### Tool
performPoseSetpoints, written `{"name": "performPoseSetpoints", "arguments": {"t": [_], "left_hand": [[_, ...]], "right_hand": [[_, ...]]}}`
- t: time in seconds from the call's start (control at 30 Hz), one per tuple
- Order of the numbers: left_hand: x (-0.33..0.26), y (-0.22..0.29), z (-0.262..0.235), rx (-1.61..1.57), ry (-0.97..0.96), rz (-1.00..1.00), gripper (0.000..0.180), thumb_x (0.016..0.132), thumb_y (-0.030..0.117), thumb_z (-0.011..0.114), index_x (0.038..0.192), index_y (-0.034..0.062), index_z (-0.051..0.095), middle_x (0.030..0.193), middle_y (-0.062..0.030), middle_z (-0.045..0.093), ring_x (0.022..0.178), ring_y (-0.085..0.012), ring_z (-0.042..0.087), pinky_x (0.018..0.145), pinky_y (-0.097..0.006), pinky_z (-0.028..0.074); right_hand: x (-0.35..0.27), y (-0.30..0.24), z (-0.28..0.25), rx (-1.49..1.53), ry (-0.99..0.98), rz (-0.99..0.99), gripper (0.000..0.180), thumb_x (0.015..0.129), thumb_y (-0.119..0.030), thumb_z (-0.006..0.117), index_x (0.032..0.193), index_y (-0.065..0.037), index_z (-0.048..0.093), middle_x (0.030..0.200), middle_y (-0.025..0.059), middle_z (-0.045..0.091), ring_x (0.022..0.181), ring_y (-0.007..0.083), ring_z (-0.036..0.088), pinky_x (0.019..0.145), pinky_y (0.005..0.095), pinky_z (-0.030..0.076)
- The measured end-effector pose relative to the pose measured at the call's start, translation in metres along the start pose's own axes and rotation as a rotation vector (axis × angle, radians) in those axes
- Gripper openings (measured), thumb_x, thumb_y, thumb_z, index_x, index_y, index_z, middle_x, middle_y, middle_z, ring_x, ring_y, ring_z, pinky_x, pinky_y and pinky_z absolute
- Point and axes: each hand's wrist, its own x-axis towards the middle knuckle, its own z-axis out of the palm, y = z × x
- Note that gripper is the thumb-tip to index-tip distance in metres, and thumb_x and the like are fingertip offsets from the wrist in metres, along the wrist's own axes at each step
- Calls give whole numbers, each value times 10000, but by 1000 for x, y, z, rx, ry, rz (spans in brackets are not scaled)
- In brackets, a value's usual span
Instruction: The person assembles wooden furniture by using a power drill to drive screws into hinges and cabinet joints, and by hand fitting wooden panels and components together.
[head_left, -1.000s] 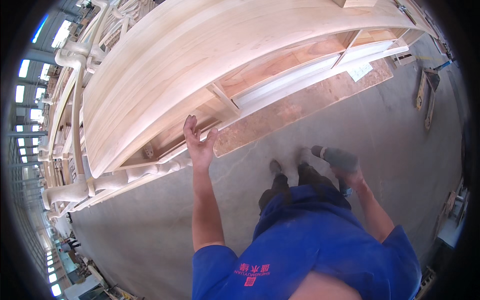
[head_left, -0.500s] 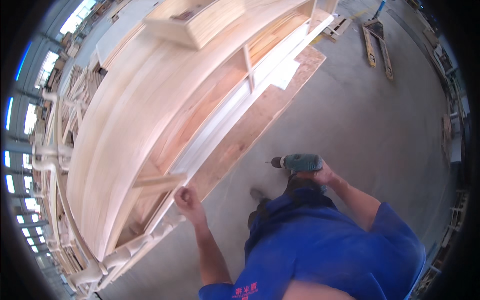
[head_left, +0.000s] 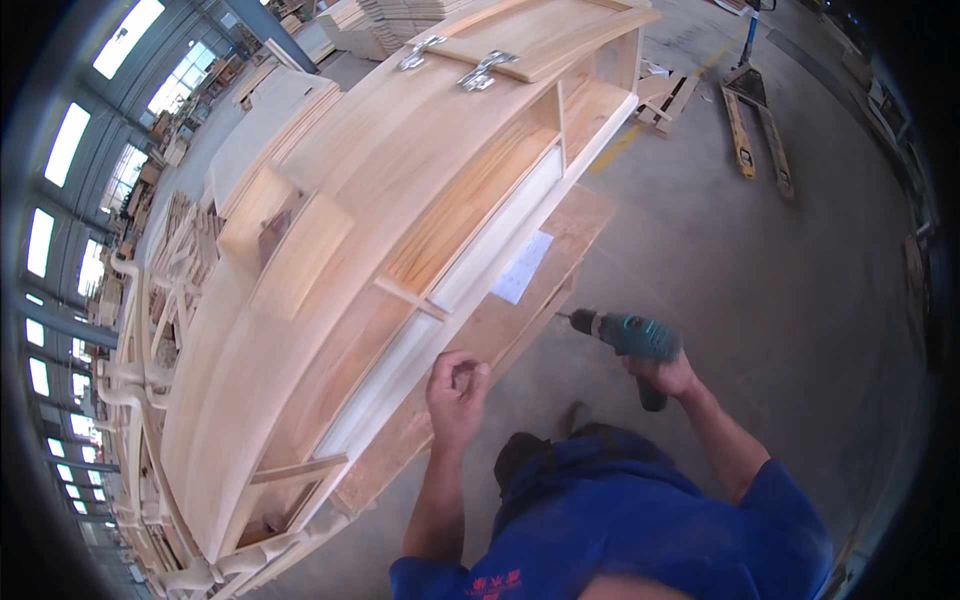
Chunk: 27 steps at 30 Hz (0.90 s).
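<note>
My right hand grips a teal and black cordless drill by its handle; the bit points left toward the cabinet. My left hand is raised by the cabinet's front edge, fingers curled with the thumb toward them; anything inside is hidden. To the left lies a long, pale wooden cabinet with open compartments along the side nearest me. A small wooden box with dark bits inside rests on its upper surface. Farther along, two metal hinges, a nearer one and a farther one, sit by a wooden door panel.
Below the cabinet's front, a wooden board juts out with a white paper sheet on it. A pallet jack and a wooden pallet stand at the far right. Curved wooden frames crowd the left side.
My view has shifted along the cabinet, bringing the hinges into sight. My left hand has moved away from the near-end divider toward the middle compartments. The drill remains in my right hand, now farther from my body.
</note>
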Motion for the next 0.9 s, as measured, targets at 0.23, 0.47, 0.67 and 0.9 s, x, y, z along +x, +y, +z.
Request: {"name": "performPoseSetpoints", "arguments": {"t": [0.23,0.47,0.67,0.9], "left_hand": [[54,8,123,-129,-409,-20,532,870,45,736,1330,43,468,1136,-29,587,934,-72,569,797,-212,476],[120,-41,189,-314,-126,-107,387,906,14,676,1266,37,535,1147,-32,604,1053,-122,583,867,-285,511],[213,-19,198,-332,-176,-26,383,929,32,586,1307,40,528,1251,-152,624,1083,-305,648,963,-433,526],[279,-50,163,-996,10,-318,359,989,215,579,1283,10,554,1198,-156,641,1061,-280,645,949,-439,519]], "right_hand": [[91,-46,-46,-168,-120,-394,752,796,8,635,1500,-49,378,1382,174,544,1250,270,544,1073,365,417],[203,-84,-22,-128,-491,-514,678,860,77,530,1511,-44,385,1487,205,458,1389,292,437,1136,374,343],[272,-145,-71,-276,-416,-383,456,871,-27,648,1320,0,577,1233,172,654,1118,251,640,958,350,507],[350,-261,-165,-1049,-71,-1119,669,767,-298,836,1320,-31,568,1296,168,606,1206,390,558,1019,486,446]]}}
